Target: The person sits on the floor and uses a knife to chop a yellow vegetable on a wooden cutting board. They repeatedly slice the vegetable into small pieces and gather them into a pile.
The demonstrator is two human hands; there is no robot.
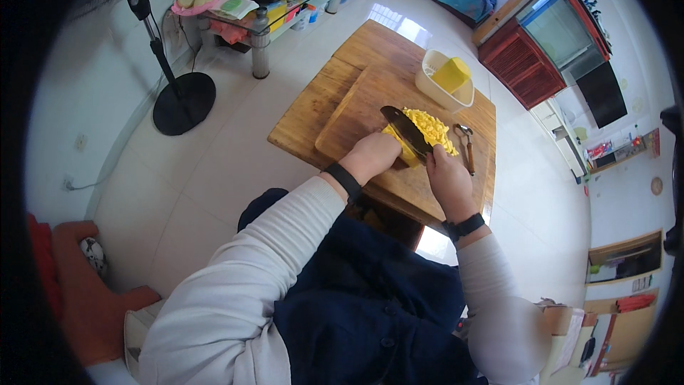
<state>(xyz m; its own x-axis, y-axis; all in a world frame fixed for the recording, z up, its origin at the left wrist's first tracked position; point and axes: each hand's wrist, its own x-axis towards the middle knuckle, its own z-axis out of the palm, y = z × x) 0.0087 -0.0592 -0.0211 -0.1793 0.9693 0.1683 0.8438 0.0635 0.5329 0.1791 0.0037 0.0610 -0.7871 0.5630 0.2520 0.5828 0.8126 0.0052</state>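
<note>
My right hand [448, 174] grips the handle of a dark wide-bladed kitchen knife [405, 127]. The blade lies between a yellow block [410, 157], perhaps pumpkin flesh, and a heap of cut yellow pieces [432, 124]. My left hand [377, 152] holds the block against a wooden cutting board [347, 127], its fingertips partly hidden. To the right of the heap lies a peeler with a wooden handle [469, 156]. Beyond the heap, a white plastic basket [432, 91] holds a larger yellow chunk [452, 75].
The board rests on a low wooden table [304, 117]. At the far left stand a black fan base [184, 102] and a glass-topped table [260, 43] crowded with dishes. A reddish-brown cabinet [521, 61] stands beyond the table to the right. At lower right is a blurred round patch.
</note>
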